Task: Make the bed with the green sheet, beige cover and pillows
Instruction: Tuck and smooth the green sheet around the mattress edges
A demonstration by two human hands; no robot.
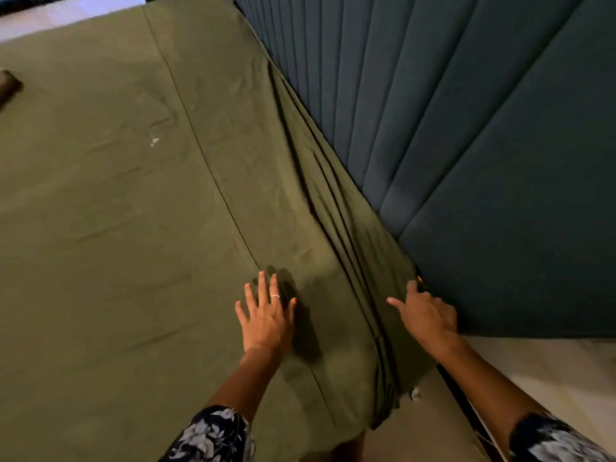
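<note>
The green sheet (133, 228) covers the mattress. The left hand (266, 315), fingers spread, presses flat at 6 o'clock — likely pinning the cloth — while the right hand (425, 311), loosely open, pushes bunched folds toward the padded headboard (483, 145) at 4 o'clock.

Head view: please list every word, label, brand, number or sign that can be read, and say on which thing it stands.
None: no text can be read in this view.
The green sheet, the dark padded headboard and the floral sleeves carry no writing.
The small pale marks on the sheet look like specks, not letters.
The dark object at the left edge is too blurred to tell.
</note>
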